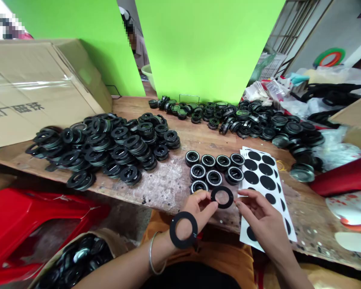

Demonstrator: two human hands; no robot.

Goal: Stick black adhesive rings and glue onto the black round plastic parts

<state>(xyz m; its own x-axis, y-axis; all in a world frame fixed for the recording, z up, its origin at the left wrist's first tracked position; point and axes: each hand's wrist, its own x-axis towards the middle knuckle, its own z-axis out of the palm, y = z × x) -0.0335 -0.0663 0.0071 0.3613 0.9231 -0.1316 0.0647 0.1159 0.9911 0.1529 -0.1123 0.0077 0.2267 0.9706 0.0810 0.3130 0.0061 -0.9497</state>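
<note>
My left hand (201,209) pinches a flat black ring (224,206) between thumb and fingers, low over the table's front edge. A similar larger-looking black ring (174,233) lies over my left wrist, beside a silver bangle (151,253). My right hand (263,216) is close to the held ring's right edge, thumb and index finger a little apart; whether it touches the ring I cannot tell. Just beyond are several round black pieces with pale rings on top (214,178). Partly under my right hand lies a white sheet of black round stickers (260,162).
Stacked black ring-shaped parts (120,154) cover the left of the wooden table (168,188). More round black parts (243,116) stretch along the back and right. A cardboard box (33,92), red stool (48,224), red cylinder (343,174) and orange-handled scissors (356,224) surround the work area.
</note>
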